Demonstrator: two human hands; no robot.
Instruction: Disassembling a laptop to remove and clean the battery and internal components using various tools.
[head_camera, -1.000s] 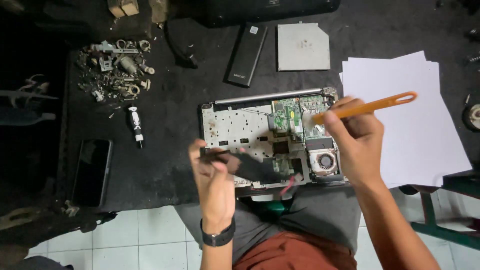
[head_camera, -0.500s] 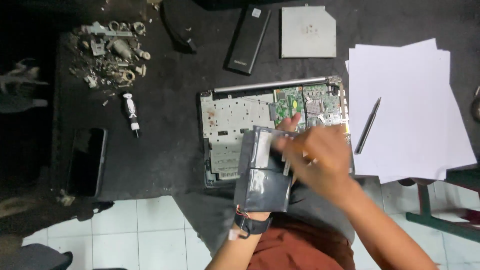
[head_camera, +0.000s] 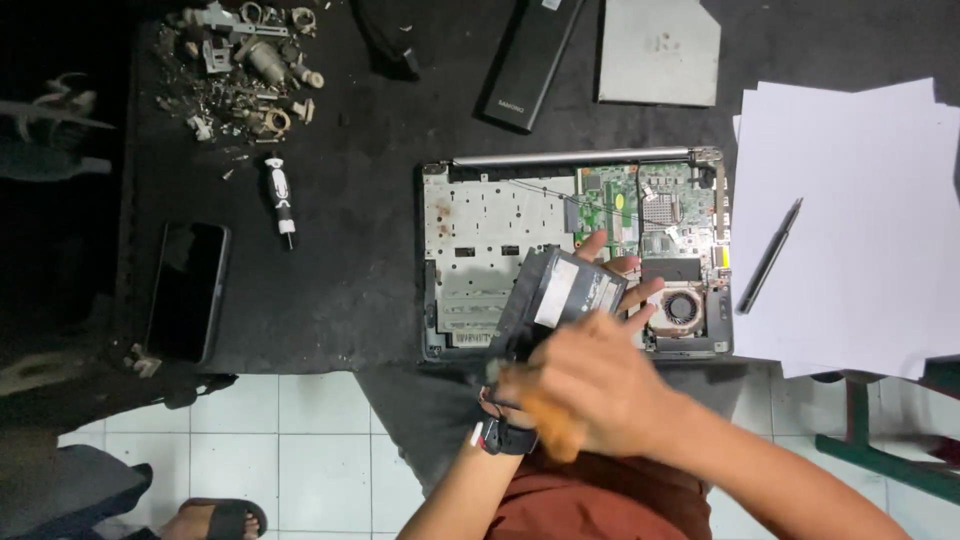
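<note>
Black mat (head_camera: 340, 290) covered the bench, white tile floor below its near edge. Opened laptop base (head_camera: 480, 240) lay centre, boards and fan exposed. My left hand (head_camera: 610, 275) gripped a flat black drive (head_camera: 565, 295) from beneath, fingers showing past its far edge, the drive tilted above the base's front. My right hand (head_camera: 590, 390) lay blurred over its near end; grip unclear. White paper (head_camera: 860, 200) with a pen (head_camera: 768, 257) sat right; phone (head_camera: 187, 290) and small screwdriver (head_camera: 281, 200) left, bare mat between.
</note>
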